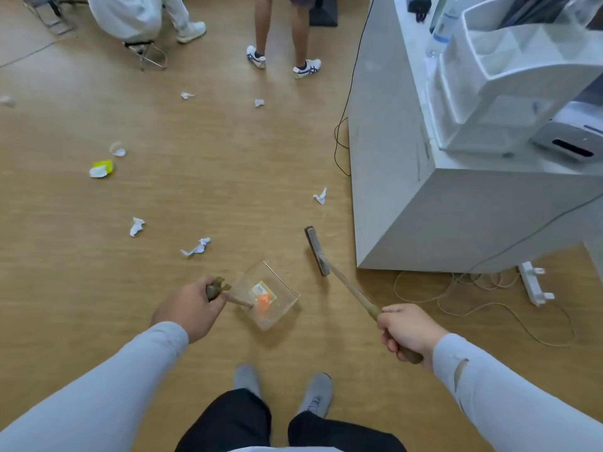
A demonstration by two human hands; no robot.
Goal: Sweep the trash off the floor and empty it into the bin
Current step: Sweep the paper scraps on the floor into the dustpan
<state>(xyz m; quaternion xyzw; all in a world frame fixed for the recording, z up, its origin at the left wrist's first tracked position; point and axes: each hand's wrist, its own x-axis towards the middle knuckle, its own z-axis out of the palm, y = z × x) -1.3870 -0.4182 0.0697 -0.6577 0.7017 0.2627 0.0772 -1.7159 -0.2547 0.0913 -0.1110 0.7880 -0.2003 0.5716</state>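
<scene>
My left hand point(189, 308) grips the handle of a clear plastic dustpan point(280, 282), which holds an orange scrap and a yellowish wrapper. My right hand point(408, 331) grips the wooden handle of a broom; its brush head point(316, 251) rests on the floor just right of the dustpan. Crumpled white paper lies on the wooden floor: one piece point(196, 248) left of the dustpan, another point(137, 226) further left, a third point(321, 196) ahead of the brush. A yellow-green packet point(102, 168) and a clear cup point(117, 149) lie far left. No bin is in view.
A white cabinet point(424, 207) with a machine on top stands at the right, with a black cable down its side. A white power strip point(533, 283) and looped cord lie beside it. Two people's legs and a stool point(146, 53) are at the back. More paper bits point(259, 102) lie near them.
</scene>
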